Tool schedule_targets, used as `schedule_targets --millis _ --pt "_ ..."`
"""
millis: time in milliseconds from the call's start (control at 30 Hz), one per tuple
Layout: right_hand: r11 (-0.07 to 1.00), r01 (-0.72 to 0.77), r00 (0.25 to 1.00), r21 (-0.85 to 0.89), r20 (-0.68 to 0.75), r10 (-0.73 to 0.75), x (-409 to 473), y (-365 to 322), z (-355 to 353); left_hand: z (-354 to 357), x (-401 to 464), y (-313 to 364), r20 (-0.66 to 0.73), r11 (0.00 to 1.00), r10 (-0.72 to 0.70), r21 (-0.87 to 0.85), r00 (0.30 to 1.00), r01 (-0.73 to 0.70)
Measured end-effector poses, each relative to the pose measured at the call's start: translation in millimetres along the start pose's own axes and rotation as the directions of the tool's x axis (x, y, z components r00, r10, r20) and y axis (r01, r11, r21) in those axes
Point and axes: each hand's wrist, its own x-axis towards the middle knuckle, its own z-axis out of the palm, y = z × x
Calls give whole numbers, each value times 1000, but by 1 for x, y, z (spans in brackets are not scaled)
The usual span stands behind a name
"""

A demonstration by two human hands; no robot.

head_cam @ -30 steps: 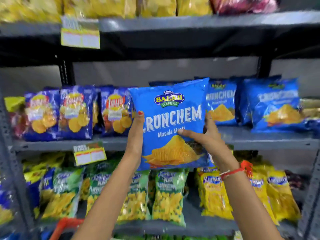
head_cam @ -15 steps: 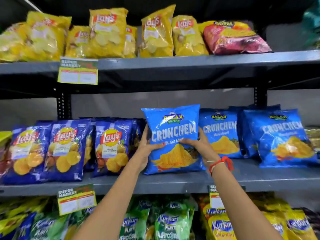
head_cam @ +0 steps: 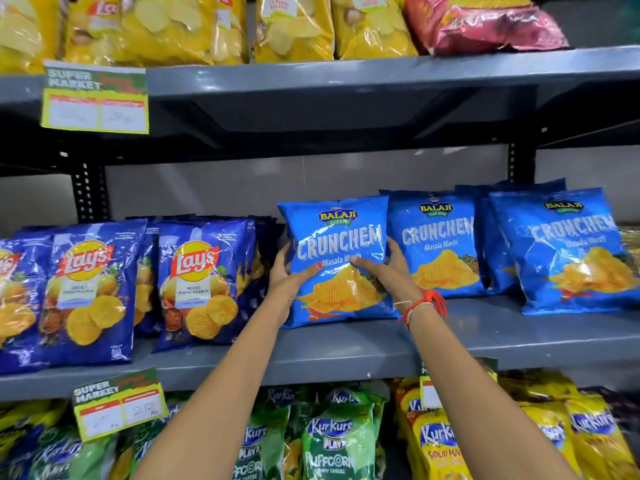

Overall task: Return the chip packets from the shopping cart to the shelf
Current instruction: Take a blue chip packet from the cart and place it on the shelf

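Note:
A light-blue Crunchem chip packet (head_cam: 337, 237) stands upright on the grey middle shelf (head_cam: 346, 355), its bottom edge resting on the board. My left hand (head_cam: 287, 275) grips its left side and my right hand (head_cam: 388, 268) grips its right side, thumbs across the front. It sits just left of two more Crunchem packets (head_cam: 440, 240) standing in a row. The shopping cart is out of view.
Dark-blue Lay's packets (head_cam: 194, 282) crowd the shelf to the left. Yellow Lay's packets (head_cam: 291, 26) and a red packet (head_cam: 485, 22) fill the top shelf. Kurkure packets (head_cam: 329, 434) hang below. Price tags (head_cam: 95, 98) clip to the shelf edges.
Both hands carried the Crunchem packet up and inward from in front of the shelf edge, and it now stands on the middle shelf beside the matching packets.

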Motion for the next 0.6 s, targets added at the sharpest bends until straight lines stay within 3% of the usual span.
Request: schedule_targets --millis 167,300,433,500,600 --pt "989 6 994 -145 -108 -22 -26 -5 2 11 -23 5 -157 989 82 133 984 -61" --pt "946 163 957 -280 -187 -221 -77 -13 5 16 -70 6 -243 921 340 280 909 -270" --pt "920 247 916 -303 -235 -324 -154 4 -1 18 -151 -33 -154 764 589 428 794 -483" --pt "936 236 917 -261 -260 -303 -198 27 -5 17 -199 -70 -109 717 625 472 773 -513" --pt "969 90 953 -230 -263 -151 -263 82 -20 9 -273 -137 -101 769 520 487 848 -414"
